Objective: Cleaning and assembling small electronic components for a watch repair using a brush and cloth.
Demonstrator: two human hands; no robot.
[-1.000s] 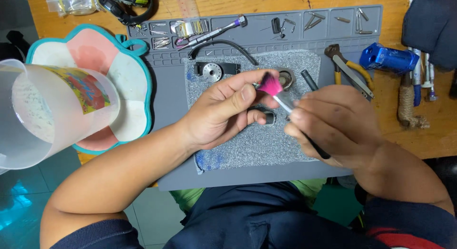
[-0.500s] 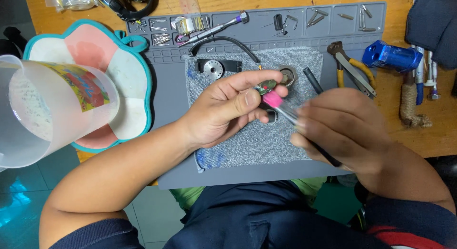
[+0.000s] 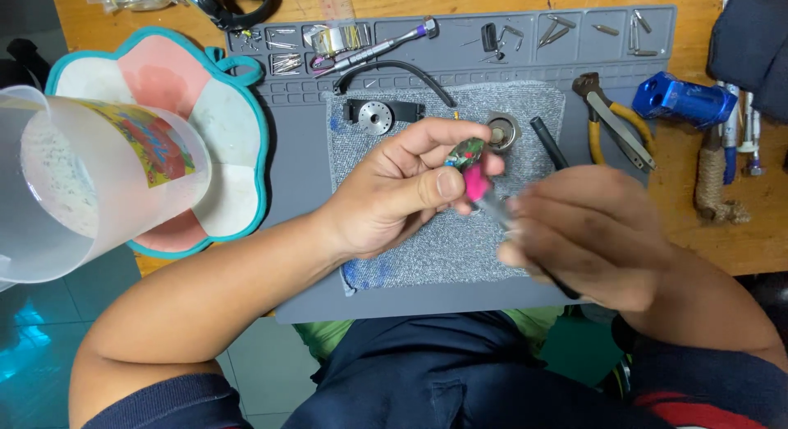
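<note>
green part (image 3: 466,153) | pinched by left hand (image 3: 394,195) | right hand (image 3: 587,236) grips tool (image 3: 490,201)

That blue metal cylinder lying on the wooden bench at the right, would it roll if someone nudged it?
The blue cylinder lies on its side, so it probably rolls easily. It looks like solid metal, likely heavy for its size and stiff. Its glossy surface may be a bit slippery.

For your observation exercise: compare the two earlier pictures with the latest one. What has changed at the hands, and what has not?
The left hand has turned the small green part slightly, keeping its pinch. The right hand has shifted its pink-tipped tool a little lower against it. The pliers, blue cylinder and plastic jug stayed put.
</note>
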